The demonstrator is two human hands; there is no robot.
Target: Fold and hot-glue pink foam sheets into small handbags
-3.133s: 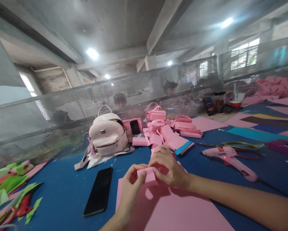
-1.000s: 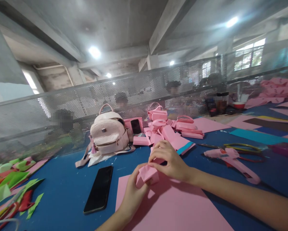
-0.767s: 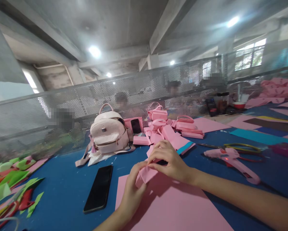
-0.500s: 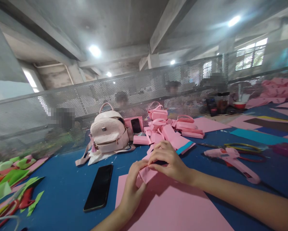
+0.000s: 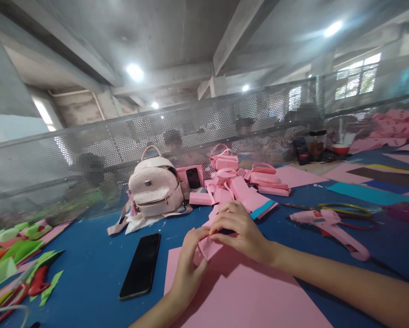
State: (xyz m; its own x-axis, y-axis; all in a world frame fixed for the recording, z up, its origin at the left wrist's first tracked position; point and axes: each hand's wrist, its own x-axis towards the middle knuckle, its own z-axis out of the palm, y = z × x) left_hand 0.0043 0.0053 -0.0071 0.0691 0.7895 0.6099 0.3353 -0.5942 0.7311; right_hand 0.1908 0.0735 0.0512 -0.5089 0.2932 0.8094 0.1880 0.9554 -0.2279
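Head view: folded pink paper piece (image 5: pixel 207 246), long axis rising rightward. Left hand (image 5: pixel 190 256) pinches its left end, right hand (image 5: pixel 241 230) clamps its top.

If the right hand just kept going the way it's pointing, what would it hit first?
The right hand points leftwards, pinching the folded pink paper; straight on it would probably meet the left hand, which holds the same piece.

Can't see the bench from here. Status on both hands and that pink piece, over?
Left hand and right hand both pinch the folded pink piece over the pink sheet. Phone lies left, glue gun right, both apart from the hands.
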